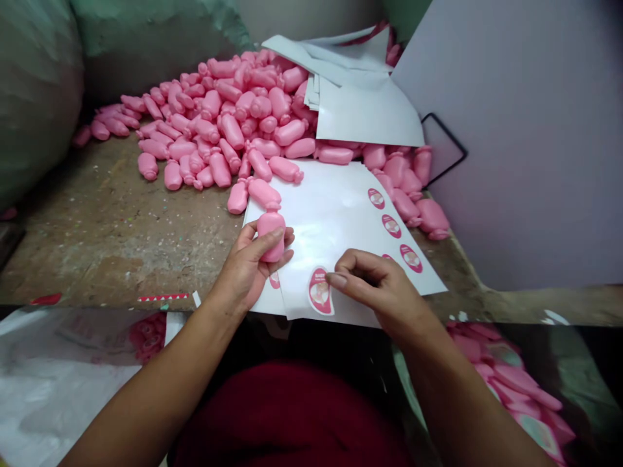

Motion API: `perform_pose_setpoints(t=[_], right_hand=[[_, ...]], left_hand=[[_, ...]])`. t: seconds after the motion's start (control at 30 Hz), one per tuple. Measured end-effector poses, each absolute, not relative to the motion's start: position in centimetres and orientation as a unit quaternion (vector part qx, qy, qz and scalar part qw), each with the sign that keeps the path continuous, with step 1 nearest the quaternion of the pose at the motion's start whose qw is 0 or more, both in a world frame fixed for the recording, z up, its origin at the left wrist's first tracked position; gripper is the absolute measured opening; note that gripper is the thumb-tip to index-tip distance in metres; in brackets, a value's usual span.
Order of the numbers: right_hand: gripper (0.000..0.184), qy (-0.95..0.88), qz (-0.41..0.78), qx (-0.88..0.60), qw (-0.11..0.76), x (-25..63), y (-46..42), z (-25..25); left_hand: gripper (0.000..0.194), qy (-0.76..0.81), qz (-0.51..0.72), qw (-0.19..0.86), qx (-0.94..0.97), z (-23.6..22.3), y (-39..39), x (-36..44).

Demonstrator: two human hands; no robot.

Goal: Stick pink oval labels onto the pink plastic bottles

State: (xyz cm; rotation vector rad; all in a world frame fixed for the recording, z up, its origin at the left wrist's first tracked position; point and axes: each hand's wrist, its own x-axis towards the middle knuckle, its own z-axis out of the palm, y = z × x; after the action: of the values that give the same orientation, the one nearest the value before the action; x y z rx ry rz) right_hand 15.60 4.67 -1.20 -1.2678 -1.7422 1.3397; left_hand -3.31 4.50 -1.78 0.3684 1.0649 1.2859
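Observation:
My left hand [257, 256] is closed around a small pink plastic bottle [271, 227], thumb across its front and the neck pointing away from me. Between the thumb and forefinger of my right hand [370, 279] is the edge of a pink and white sticker [320, 290], printed with "BABY" and a picture. It hangs just over the white sticker sheet [335, 214]. A few more printed stickers [391, 226] remain along the right side of that sheet. Another pink bottle [264, 192] lies right beyond the one in my left hand.
A large heap of pink bottles [228, 110] covers the back of the worn wooden table [97, 227]. More white sheets [365, 107] rest on the heap. A pale panel [525, 143] stands at the right, large sacks [34, 97] at the left. Labelled bottles [520, 389] sit below the table edge.

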Motion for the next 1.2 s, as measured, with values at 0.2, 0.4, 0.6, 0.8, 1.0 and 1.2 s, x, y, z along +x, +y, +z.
perform_pose_setpoints(t=[0.2, 0.4, 0.6, 0.8, 1.0, 1.2], right_hand=[[0.032, -0.637, 0.511, -0.471, 0.334, 14.8, 4.2, -0.2], [0.031, -0.633, 0.499, -0.479, 0.346, 14.2, 3.8, -0.3], [0.033, -0.626, 0.511, -0.486, 0.333, 14.2, 3.9, -0.7], [0.034, -0.621, 0.519, -0.486, 0.329, 14.0, 4.0, -0.9], [0.032, -0.609, 0.531, -0.485, 0.335, 14.0, 4.1, -0.9], [0.035, -0.597, 0.543, -0.481, 0.342, 14.0, 4.1, -1.0]], left_hand=[[0.041, 0.45, 0.515, 0.703, 0.195, -0.4, 2.2, -2.2], [0.041, 0.383, 0.512, 0.756, 0.137, -0.1, 0.7, -1.1], [0.056, 0.395, 0.489, 0.763, 0.15, -0.1, 0.4, -1.1], [0.062, 0.405, 0.487, 0.753, 0.176, -0.1, 0.3, -1.2], [0.061, 0.401, 0.487, 0.754, 0.181, 0.0, 0.3, -1.1], [0.06, 0.399, 0.49, 0.755, 0.174, -0.1, 0.3, -1.0]])
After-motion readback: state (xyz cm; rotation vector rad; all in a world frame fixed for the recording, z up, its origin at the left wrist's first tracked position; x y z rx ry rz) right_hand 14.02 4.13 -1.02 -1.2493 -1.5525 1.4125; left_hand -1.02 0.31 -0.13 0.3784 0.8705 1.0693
